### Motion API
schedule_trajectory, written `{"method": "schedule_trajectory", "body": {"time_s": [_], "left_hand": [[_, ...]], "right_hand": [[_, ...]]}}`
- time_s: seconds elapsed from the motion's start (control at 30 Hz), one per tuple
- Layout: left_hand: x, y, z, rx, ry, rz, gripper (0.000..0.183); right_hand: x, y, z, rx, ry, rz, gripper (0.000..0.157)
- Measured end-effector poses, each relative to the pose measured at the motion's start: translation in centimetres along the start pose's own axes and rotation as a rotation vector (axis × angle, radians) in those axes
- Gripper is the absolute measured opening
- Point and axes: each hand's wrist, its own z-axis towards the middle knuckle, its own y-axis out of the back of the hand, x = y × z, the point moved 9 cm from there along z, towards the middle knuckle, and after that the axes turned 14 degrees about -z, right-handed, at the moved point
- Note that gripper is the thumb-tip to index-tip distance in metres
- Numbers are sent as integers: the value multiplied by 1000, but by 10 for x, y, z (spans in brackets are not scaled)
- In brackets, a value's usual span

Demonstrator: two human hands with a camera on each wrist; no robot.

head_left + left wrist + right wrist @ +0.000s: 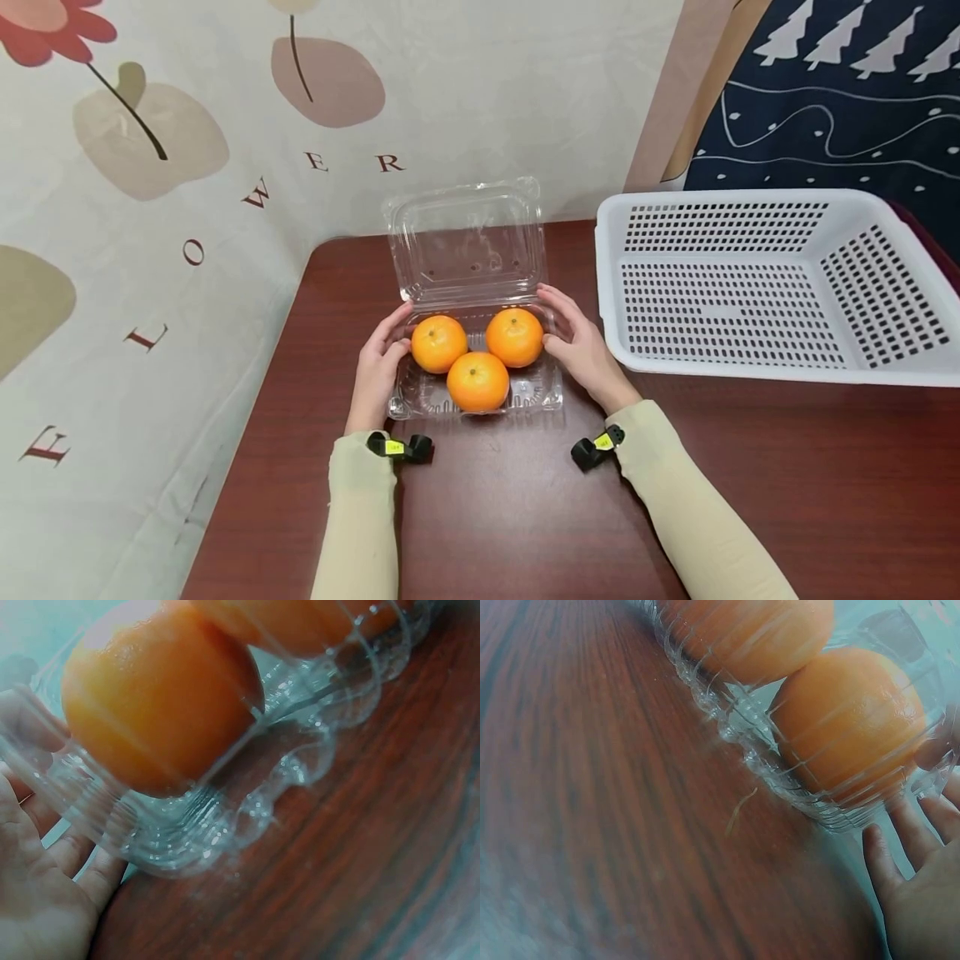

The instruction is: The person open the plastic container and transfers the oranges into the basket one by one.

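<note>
A clear plastic clamshell box [536, 396] lies on the table with its lid [468, 242] raised at the back. Inside its base are three oranges: one at the left [438, 344], one at the right [514, 337] and one in front [477, 382]. My left hand [381, 367] holds the box's left side, thumb at the rim beside the left orange. On the opposite side my right hand [585, 354] grips the rim by the right orange. Both wrist views show fingers [97, 874] [911, 836] against the outside of the clear wall, with the thumbs partly behind plastic.
A white perforated basket [720, 362] stands right of the box, close to my right hand. The dark red wooden table [495, 517] ends at the left and meets a printed cloth [480, 100] behind the box. A navy tree-patterned cloth [825, 125] hangs behind the basket.
</note>
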Motion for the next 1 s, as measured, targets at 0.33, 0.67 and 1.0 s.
{"method": "schedule_trajectory", "body": {"time_s": [0.33, 0.67, 1.0], "left_hand": [[2, 0, -1, 6, 10, 12, 46], [3, 2, -4, -21, 46, 45, 45], [1, -1, -1, 7, 24, 37, 47]], "right_hand": [[-1, 0, -2, 0, -5, 5, 59], [-2, -1, -2, 7, -11, -5, 59], [-1, 0, 0, 4, -12, -10, 59]]}}
